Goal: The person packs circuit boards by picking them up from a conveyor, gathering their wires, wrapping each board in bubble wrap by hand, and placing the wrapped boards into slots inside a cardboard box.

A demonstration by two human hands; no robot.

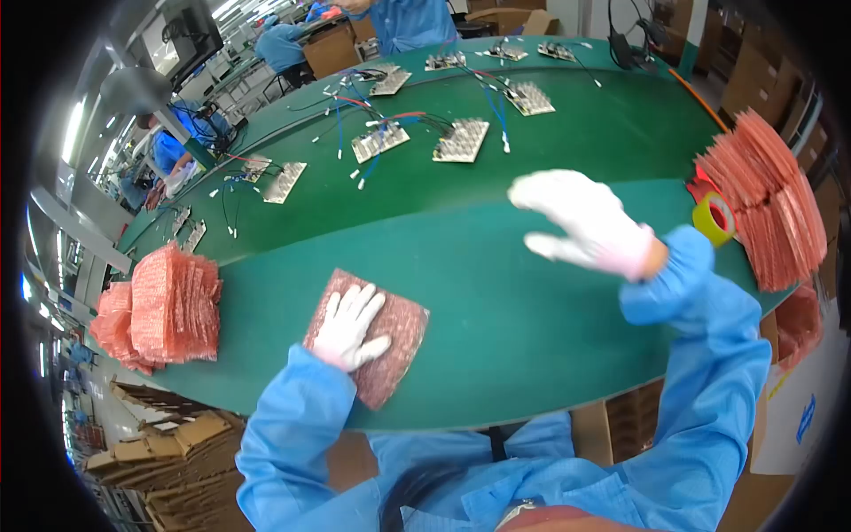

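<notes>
My left hand (pixel 352 330), in a white glove, lies flat with its fingers outstretched on a pink bubble-wrap bag (pixel 390 359) on the green tabletop. My right hand (pixel 581 222), also gloved in white, is held above the table to the right, thumb apart from the fingers, with nothing in it. Beyond it, circuit boards with wires lie across the table, the closest being a board (pixel 461 140) and another board (pixel 381 142) beside it.
A stack of pink bubble-wrap bags (pixel 173 306) stands at the left edge. More bags (pixel 769 208) are piled at the right, next to a yellow tape roll (pixel 713 220). Folded cardboard (pixel 182 452) sits below the table at left. Another person in blue (pixel 412 25) is across the table.
</notes>
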